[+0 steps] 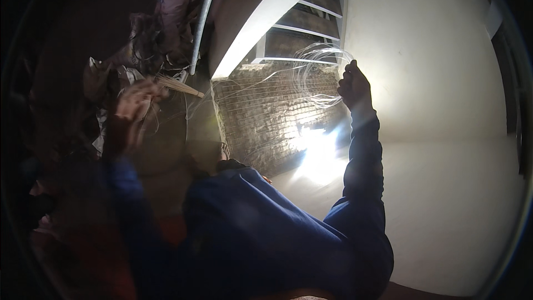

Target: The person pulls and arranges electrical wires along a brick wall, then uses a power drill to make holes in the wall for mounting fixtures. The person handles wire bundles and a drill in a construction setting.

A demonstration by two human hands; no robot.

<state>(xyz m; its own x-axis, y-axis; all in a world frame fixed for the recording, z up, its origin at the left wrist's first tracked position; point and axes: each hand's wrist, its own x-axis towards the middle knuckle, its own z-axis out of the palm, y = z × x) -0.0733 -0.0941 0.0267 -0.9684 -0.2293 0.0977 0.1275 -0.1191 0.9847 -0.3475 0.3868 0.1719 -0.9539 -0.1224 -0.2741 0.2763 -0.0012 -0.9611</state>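
Raised at the right, my right hand (355,86) is closed round a loose coil of thin, clear strand (316,72), which looks like wire or plastic line. From the coil, strands trail leftward over a brown, ridged panel (250,116). My left hand (136,103) is out at the left, smeared by motion, so its fingers do not show clearly. Close beside it, a pale bundle of thin sticks (180,85) points to the right. Faint strands hang near that hand, but whether it holds any I cannot tell.
A metal pole (205,19) slants down at the upper left, near crumpled bags and papers (147,36). White window bars (308,30) stand behind the panel. A pale wall (427,55) rises at the right. Glare from a bright light (322,158) covers the panel's lower right.
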